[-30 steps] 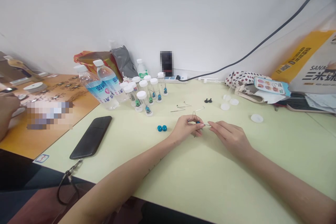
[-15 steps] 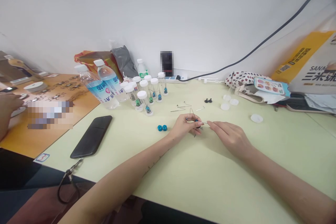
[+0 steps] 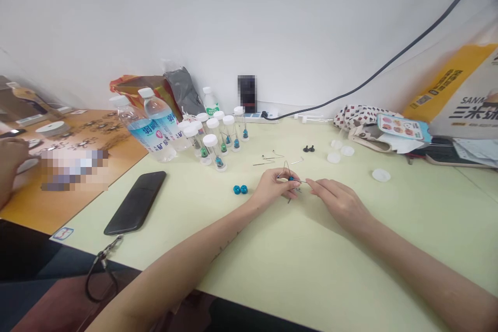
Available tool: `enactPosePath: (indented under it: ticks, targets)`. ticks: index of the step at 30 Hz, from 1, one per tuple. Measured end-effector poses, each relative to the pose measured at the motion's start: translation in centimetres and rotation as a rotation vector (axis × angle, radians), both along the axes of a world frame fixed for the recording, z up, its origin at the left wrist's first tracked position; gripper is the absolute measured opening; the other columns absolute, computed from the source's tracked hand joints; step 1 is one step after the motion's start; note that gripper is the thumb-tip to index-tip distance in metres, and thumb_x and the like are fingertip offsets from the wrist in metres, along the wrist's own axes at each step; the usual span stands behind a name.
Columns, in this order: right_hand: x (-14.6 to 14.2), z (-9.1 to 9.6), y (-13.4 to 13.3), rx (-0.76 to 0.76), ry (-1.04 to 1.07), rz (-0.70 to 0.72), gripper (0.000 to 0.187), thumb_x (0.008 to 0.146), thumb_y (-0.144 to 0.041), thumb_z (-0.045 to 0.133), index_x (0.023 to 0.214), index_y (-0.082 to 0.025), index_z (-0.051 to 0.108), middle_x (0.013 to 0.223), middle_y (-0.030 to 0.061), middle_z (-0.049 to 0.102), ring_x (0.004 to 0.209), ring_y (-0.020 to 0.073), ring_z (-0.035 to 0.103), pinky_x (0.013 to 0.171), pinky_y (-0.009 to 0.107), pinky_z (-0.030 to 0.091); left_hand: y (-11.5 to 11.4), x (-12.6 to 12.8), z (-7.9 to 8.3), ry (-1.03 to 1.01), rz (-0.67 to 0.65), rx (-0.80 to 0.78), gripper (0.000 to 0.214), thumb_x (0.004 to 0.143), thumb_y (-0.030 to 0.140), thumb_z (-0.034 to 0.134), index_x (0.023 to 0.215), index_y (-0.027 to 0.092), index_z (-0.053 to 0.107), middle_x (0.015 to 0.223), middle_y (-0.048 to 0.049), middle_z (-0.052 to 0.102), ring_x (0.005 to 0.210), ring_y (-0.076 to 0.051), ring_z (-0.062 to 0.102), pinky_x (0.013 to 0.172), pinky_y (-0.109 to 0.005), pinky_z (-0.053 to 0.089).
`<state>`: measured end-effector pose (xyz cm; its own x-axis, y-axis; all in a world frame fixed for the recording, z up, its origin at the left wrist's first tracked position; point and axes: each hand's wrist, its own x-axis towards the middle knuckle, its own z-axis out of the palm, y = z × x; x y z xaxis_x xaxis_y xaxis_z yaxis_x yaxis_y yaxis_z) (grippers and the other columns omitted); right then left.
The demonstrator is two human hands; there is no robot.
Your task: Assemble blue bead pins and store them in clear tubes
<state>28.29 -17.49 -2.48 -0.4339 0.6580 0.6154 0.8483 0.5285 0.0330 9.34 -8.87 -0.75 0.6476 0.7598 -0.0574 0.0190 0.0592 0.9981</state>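
Note:
My left hand [image 3: 274, 185] is closed round a small blue metal piece [image 3: 291, 179] with thin bent wires [image 3: 287, 166] sticking out of it. Its fingers partly cover the piece. My right hand [image 3: 342, 199] pinches the end of a thin metal rod [image 3: 304, 182], whose other end reaches the blue piece at my left fingertips. Left of my hands, two round blue parts [image 3: 240, 190] sit side by side on the pale green table [image 3: 249, 259]. Just beyond my left hand lie several thin bent metal pins [image 3: 264, 163].
Several clear tubes with white caps [image 3: 210, 140] stand at back left, beside water bottles [image 3: 155, 132]. A black phone [image 3: 136, 202] lies at left. Small black parts [image 3: 308, 149] and translucent caps [image 3: 381, 175] lie at right. Another person's hand [image 3: 13, 155] is at far left.
The bent wires and blue piece in my left hand have tilted slightly, and more of the blue shows. Both hands stay in nearly the same place.

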Motion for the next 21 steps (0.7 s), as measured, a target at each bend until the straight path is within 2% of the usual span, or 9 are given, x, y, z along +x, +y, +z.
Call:
enactPosePath:
  ticks: [9, 13, 16, 21]
  targets:
    - [-0.2, -0.4, 0.1, -0.044, 0.179, 0.047, 0.029, 0.086, -0.002, 0.039, 0.109, -0.012, 0.054, 0.079, 0.0057, 0.061, 0.070, 0.0121, 0.058, 0.059, 0.022, 0.047, 0.1, 0.1, -0.4, 0.006, -0.012, 0.041, 0.029, 0.069, 0.036, 0.068, 0.085, 0.012, 0.062, 0.068, -0.0037, 0.061, 0.060, -0.014, 0.064, 0.061, -0.027, 0.054]
    - [-0.3, -0.3, 0.1, -0.059, 0.214, 0.021, 0.026, 0.087, -0.003, 0.038, 0.102, -0.014, 0.055, 0.072, 0.0027, 0.058, 0.062, 0.0103, 0.054, 0.055, 0.021, 0.044, 0.0, 0.1, -0.4, 0.034, -0.024, 0.030, 0.032, 0.069, 0.039, 0.068, 0.085, 0.011, 0.062, 0.067, -0.0046, 0.063, 0.059, -0.015, 0.064, 0.059, -0.026, 0.053]
    - [-0.3, -0.1, 0.1, -0.022, 0.191, -0.006, 0.023, 0.089, -0.007, 0.040, 0.103, -0.015, 0.056, 0.071, 0.0027, 0.059, 0.062, 0.0110, 0.054, 0.057, 0.022, 0.044, -0.1, 0.1, -0.2, 0.033, -0.028, 0.001, 0.034, 0.067, 0.041, 0.068, 0.085, 0.012, 0.062, 0.065, -0.0047, 0.063, 0.058, -0.016, 0.065, 0.057, -0.026, 0.053]
    - [0.0, 0.7, 0.1, 0.154, -0.015, -0.068, 0.032, 0.084, -0.005, 0.051, 0.113, -0.017, 0.056, 0.091, 0.0077, 0.065, 0.072, 0.0146, 0.059, 0.066, 0.027, 0.045, -0.1, 0.1, -0.2, -0.024, -0.030, -0.060, 0.035, 0.068, 0.042, 0.068, 0.085, 0.012, 0.061, 0.075, -0.0062, 0.064, 0.059, -0.015, 0.065, 0.060, -0.027, 0.053]
